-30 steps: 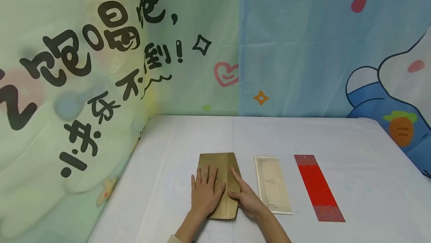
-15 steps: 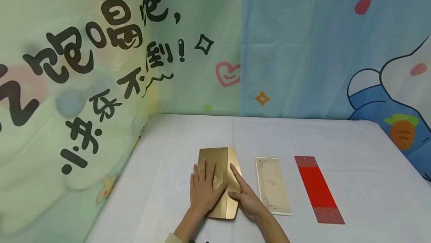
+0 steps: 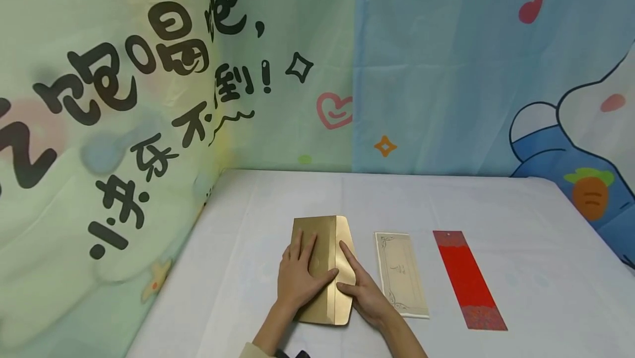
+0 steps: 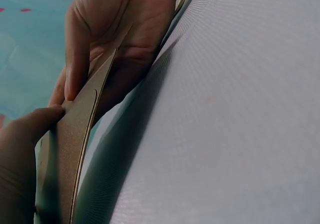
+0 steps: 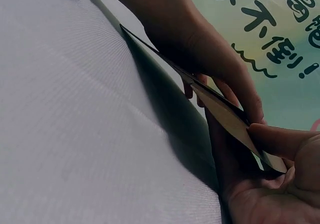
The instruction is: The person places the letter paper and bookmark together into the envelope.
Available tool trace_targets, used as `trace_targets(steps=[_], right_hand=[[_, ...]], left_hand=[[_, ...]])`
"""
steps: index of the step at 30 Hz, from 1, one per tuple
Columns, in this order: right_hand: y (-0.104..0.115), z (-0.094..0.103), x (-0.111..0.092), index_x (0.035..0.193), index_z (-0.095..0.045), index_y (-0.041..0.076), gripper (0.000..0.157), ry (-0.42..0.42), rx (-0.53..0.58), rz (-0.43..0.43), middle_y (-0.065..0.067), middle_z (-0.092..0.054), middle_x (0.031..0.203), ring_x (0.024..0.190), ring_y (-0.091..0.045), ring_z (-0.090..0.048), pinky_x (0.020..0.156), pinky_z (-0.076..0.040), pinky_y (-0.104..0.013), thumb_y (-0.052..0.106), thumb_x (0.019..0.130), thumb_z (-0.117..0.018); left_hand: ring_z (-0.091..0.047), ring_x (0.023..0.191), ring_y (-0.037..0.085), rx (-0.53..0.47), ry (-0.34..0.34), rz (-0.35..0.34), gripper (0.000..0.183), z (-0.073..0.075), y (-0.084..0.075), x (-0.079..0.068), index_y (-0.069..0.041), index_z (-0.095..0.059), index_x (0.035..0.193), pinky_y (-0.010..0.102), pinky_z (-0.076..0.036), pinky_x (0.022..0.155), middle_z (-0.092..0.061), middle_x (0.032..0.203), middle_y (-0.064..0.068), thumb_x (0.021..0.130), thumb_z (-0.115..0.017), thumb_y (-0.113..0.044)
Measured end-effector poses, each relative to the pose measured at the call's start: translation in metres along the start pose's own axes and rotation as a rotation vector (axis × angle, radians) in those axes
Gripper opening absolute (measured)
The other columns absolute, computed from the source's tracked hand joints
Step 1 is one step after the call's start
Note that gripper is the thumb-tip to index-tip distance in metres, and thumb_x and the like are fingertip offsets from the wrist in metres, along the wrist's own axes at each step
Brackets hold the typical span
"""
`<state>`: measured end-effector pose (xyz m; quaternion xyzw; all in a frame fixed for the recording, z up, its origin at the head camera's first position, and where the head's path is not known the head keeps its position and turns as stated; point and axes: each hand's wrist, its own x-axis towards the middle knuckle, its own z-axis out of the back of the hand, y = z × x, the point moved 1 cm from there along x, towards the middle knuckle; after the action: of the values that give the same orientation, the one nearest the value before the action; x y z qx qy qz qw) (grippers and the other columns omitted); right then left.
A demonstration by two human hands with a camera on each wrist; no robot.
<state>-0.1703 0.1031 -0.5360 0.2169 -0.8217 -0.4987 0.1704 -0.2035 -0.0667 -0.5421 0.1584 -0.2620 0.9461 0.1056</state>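
A gold envelope [image 3: 319, 225], with its long flap toward the right, is held just over the white table between both hands. My left hand [image 3: 300, 279] lies across its front, thumb at the flap's fold; in the right wrist view some of that hand's fingertips [image 5: 201, 91] curl below the envelope's edge. At the right, my right hand [image 3: 366, 294] grips the flap side, thumb on top and the other fingers partly hidden beneath. The left wrist view shows the envelope [image 4: 75, 139] tilted, its edge raised above a shadow.
To the right lies a cream card [image 3: 403, 275] with printed corner ornaments. Farther right is a red strip [image 3: 468, 281] with patterned ends, flat on the white tablecloth [image 3: 278, 198]. Printed curtains [image 3: 421, 71] stand behind and at the left.
The envelope has been raised and tilted, and its flap now catches more light. My left hand has shifted slightly left, some fingers curling over the edge. The right hand keeps its grip.
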Motion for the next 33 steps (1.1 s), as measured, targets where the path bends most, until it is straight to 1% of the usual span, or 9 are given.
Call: trace_targets(steps=[8,12,16,18,20,23,25,27,33], right_hand=[[-0.0004,0.0003,-0.0007,0.149,0.005,0.026,0.082,0.038,-0.001,0.038,-0.019,0.009,0.151,0.122,-0.035,-0.041,0.09,-0.041,-0.049,-0.01,0.09,-0.04],[-0.0011,0.0002,-0.001,0.149,0.004,0.027,0.082,0.033,-0.006,0.039,-0.018,0.008,0.152,0.121,-0.032,-0.044,0.089,-0.042,-0.048,-0.009,0.091,-0.04],[-0.0033,0.0005,-0.0009,0.149,0.003,0.027,0.083,-0.007,-0.068,0.027,-0.016,0.006,0.152,0.122,-0.039,-0.041,0.089,-0.042,-0.049,-0.009,0.09,-0.042],[-0.0038,0.0001,-0.0006,0.15,-0.001,0.026,0.085,-0.072,-0.178,0.027,-0.014,0.006,0.153,0.13,-0.039,-0.028,0.097,-0.034,-0.048,-0.009,0.087,-0.046],[-0.0038,-0.0008,-0.0004,0.15,-0.006,0.026,0.086,-0.147,-0.288,0.02,-0.012,0.003,0.153,0.136,-0.035,-0.014,0.104,-0.022,-0.047,-0.01,0.084,-0.049],[-0.0031,-0.0026,-0.0001,0.149,-0.013,0.027,0.087,-0.233,-0.408,0.004,-0.008,0.001,0.154,0.138,-0.028,0.003,0.108,-0.005,-0.044,-0.01,0.08,-0.052],[-0.0028,-0.0034,-0.0002,0.149,-0.014,0.027,0.087,-0.241,-0.413,-0.001,-0.006,-0.001,0.154,0.138,-0.028,0.003,0.108,-0.004,-0.045,-0.011,0.08,-0.051],[-0.0027,-0.0033,-0.0002,0.149,-0.014,0.029,0.087,-0.238,-0.41,-0.006,-0.005,-0.002,0.154,0.138,-0.027,0.001,0.108,-0.006,-0.045,-0.011,0.081,-0.051],[-0.0035,-0.0016,0.0006,0.148,-0.016,0.032,0.088,-0.214,-0.395,0.005,-0.004,-0.007,0.154,0.137,-0.025,-0.008,0.107,-0.013,-0.043,-0.012,0.081,-0.051]], left_hand=[[-0.035,0.124,0.04,-0.021,0.007,-0.011,0.087,-0.0001,-0.0007,-0.0023,-0.028,-0.03,0.145,0.062,-0.036,0.087,-0.019,0.152,0.005,0.073,-0.05,-0.072],[-0.037,0.123,0.04,-0.015,0.007,-0.013,0.086,0.0004,-0.0007,-0.0027,-0.026,-0.031,0.145,0.061,-0.037,0.087,-0.021,0.152,0.004,0.075,-0.051,-0.07],[-0.037,0.122,0.04,-0.012,-0.008,-0.018,0.085,0.0015,-0.0008,-0.0027,-0.02,-0.035,0.143,0.057,-0.038,0.087,-0.025,0.15,0.007,0.075,-0.055,-0.065],[-0.037,0.122,0.041,-0.018,-0.023,-0.02,0.083,0.0025,-0.0011,-0.0027,-0.017,-0.038,0.142,0.055,-0.039,0.087,-0.027,0.149,0.008,0.074,-0.058,-0.062],[-0.038,0.121,0.042,-0.03,-0.04,-0.02,0.082,0.0037,-0.0016,-0.0026,-0.016,-0.04,0.14,0.054,-0.04,0.087,-0.03,0.147,0.009,0.072,-0.061,-0.058],[-0.04,0.118,0.044,-0.049,-0.06,-0.017,0.081,0.0056,-0.0026,-0.002,-0.016,-0.043,0.138,0.054,-0.041,0.086,-0.032,0.146,0.009,0.07,-0.064,-0.054],[-0.042,0.116,0.044,-0.051,-0.068,-0.014,0.081,0.0065,-0.0032,-0.0015,-0.016,-0.043,0.138,0.054,-0.042,0.084,-0.032,0.146,0.009,0.069,-0.064,-0.053],[-0.043,0.115,0.044,-0.042,-0.067,-0.009,0.081,0.0069,-0.0034,-0.0009,-0.017,-0.043,0.138,0.053,-0.043,0.082,-0.032,0.146,0.009,0.068,-0.064,-0.053],[-0.044,0.115,0.04,0.028,-0.061,-0.007,0.086,0.0083,-0.0038,0.0008,-0.019,-0.039,0.141,0.052,-0.044,0.08,-0.029,0.147,0.01,0.068,-0.063,-0.056]])
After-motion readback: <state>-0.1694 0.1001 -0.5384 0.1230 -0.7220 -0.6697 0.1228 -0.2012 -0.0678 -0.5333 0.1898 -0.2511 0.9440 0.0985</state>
